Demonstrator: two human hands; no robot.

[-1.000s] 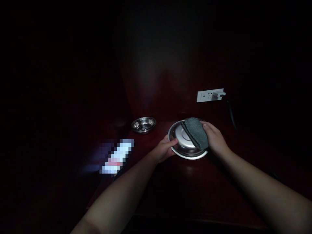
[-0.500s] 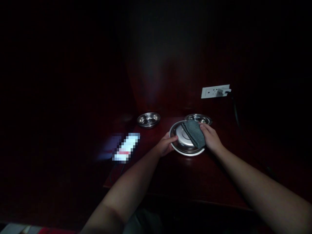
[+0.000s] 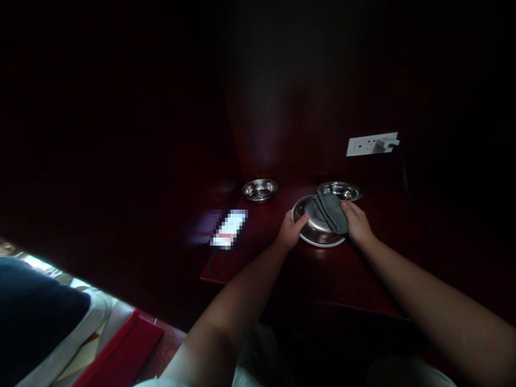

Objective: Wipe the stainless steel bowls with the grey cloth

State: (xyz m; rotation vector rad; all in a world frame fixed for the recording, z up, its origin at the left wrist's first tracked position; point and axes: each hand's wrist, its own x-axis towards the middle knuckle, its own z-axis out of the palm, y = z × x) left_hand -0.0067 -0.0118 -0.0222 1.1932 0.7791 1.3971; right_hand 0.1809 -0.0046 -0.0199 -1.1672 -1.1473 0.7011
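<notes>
My left hand (image 3: 292, 231) grips the near left rim of a shiny metal bowl (image 3: 321, 241), its thumb lying on the outer side. The bowl is tilted, with its underside toward me, above the dark red table. In my right hand (image 3: 357, 221) is a folded grey-green cloth (image 3: 332, 213), pressed against the right part of the bowl's underside. The fingers behind the cloth are partly hidden. Just behind the held bowl sits another metal dish (image 3: 339, 190), partly covered by it. Farther left stand stacked small metal bowls (image 3: 260, 191).
A lit phone (image 3: 229, 229), its screen blurred out, stands at the left of the table (image 3: 322, 290) with a cable below it. On the wall is a white socket plate (image 3: 363, 146) with a plug and hanging cord. Red and dark items lie at lower left.
The view has swung left and down, so more shows at lower left. Both hands still hold the bowl and cloth; the bowl is turned slightly and the cloth stays against its underside.
</notes>
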